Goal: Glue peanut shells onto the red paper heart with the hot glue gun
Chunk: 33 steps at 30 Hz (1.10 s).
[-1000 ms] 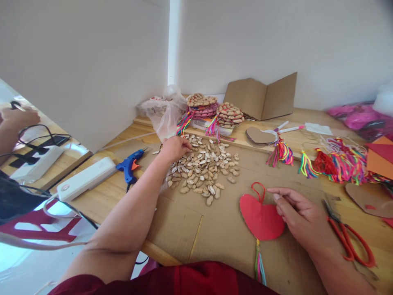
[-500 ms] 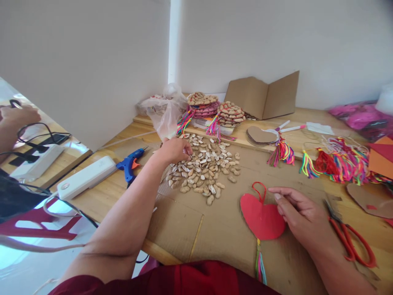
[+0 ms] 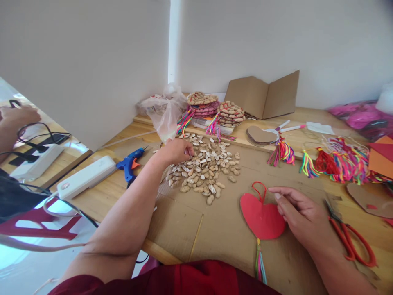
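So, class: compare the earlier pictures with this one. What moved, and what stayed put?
The left hand drew back slightly from the far side of the pile of pale peanut shells, its fingers curling closed as if pinching one. The right hand kept resting on the red paper heart; the blue glue gun did not move.

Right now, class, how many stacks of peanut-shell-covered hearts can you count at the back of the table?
2. The left stack stands beside the plastic bag; the right stack stands just in front of the folded cardboard. Others may be hidden.

The left hand (image 3: 175,150) hides whatever shell its fingertips pinch.
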{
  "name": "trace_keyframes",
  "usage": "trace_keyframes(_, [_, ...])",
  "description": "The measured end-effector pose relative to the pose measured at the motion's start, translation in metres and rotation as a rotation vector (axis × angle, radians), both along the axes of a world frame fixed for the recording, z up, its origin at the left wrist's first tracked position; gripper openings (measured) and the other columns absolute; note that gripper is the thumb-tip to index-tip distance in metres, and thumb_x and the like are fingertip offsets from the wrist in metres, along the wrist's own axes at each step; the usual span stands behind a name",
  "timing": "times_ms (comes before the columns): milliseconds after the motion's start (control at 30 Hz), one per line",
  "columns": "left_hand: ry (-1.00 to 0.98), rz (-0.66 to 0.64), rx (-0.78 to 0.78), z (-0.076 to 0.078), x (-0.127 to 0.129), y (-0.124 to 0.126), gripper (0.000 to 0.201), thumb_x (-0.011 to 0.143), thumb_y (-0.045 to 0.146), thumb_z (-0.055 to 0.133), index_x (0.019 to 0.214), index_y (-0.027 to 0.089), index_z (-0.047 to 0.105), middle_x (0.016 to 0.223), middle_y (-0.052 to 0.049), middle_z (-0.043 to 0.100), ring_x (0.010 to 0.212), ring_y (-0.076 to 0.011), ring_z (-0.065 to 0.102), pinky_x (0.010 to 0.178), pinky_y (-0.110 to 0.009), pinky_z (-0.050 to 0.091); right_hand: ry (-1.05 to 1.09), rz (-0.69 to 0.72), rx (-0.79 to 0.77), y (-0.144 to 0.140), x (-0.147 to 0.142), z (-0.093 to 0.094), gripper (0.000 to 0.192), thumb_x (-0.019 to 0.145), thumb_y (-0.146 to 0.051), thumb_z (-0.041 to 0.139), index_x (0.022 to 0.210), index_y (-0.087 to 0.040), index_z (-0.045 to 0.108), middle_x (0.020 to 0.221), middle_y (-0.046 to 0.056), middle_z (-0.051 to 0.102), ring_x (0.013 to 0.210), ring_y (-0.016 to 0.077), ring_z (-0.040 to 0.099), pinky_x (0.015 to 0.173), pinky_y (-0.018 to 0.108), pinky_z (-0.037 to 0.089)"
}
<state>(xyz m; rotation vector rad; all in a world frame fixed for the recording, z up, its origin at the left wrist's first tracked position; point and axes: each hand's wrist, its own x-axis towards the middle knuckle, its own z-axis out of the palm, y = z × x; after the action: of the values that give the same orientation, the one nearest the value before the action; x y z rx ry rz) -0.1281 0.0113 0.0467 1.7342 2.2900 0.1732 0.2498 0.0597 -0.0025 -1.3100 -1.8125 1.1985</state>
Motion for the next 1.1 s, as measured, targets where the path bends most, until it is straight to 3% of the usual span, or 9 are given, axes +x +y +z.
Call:
trace_keyframes(167, [-0.042, -0.017, 0.049, 0.003, -0.003, -0.003, 0.019, 0.074, 0.015, 0.062, 0.088, 0.022, 0.073, 0.091, 0.000, 0.076, 0.083, -0.0188, 0.067, 0.077, -0.026, 0.047, 0.000, -0.009, -0.007, 0.000, 0.000, 0.000, 0.031, 0.091, -0.045, 0.059, 0.107, -0.020, 0.070, 0.058, -0.002, 0.049, 0.055, 0.0138, 0.041, 0.051, 0.026, 0.032])
trace_keyframes(367, [-0.120, 0.064, 0.165, 0.004, -0.011, -0.006, 0.020, 0.075, 0.016, 0.059, 0.090, 0.016, 0.072, 0.082, -0.002, 0.073, 0.074, -0.0169, 0.065, 0.068, -0.024, 0.046, 0.007, -0.004, -0.016, 0.000, 0.000, 0.000, 0.032, 0.091, -0.045, 0.059, 0.108, -0.020, 0.069, 0.058, -0.002, 0.049, 0.054, 0.0137, 0.040, 0.051, 0.026, 0.031])
trace_keyframes(500, [-0.101, 0.053, 0.124, 0.005, -0.011, -0.006, 0.024, 0.075, 0.013, 0.058, 0.093, 0.017, 0.075, 0.085, -0.001, 0.075, 0.076, -0.0161, 0.066, 0.070, -0.024, 0.046, -0.002, -0.011, -0.012, -0.001, -0.001, 0.001, 0.031, 0.091, -0.046, 0.059, 0.106, -0.021, 0.070, 0.059, -0.002, 0.049, 0.055, 0.0139, 0.041, 0.052, 0.026, 0.032])
trace_keyframes(800, [-0.001, -0.034, -0.020, 0.003, -0.010, -0.002, 0.024, 0.075, 0.029, 0.075, 0.098, 0.021, 0.079, 0.095, -0.001, 0.077, 0.085, -0.0192, 0.068, 0.074, -0.025, 0.046, -0.006, -0.005, -0.011, 0.000, 0.001, 0.000, 0.031, 0.091, -0.046, 0.060, 0.107, -0.022, 0.070, 0.059, -0.003, 0.049, 0.054, 0.0133, 0.040, 0.052, 0.026, 0.031])
trace_keyframes(1100, [-0.006, -0.006, 0.020, 0.001, -0.010, 0.000, 0.025, 0.083, 0.016, 0.061, 0.097, 0.021, 0.081, 0.095, -0.001, 0.079, 0.088, -0.0185, 0.070, 0.080, -0.024, 0.048, -0.001, -0.009, 0.011, 0.000, 0.000, -0.001, 0.032, 0.091, -0.046, 0.060, 0.107, -0.021, 0.070, 0.058, -0.003, 0.050, 0.054, 0.0137, 0.042, 0.051, 0.026, 0.032])
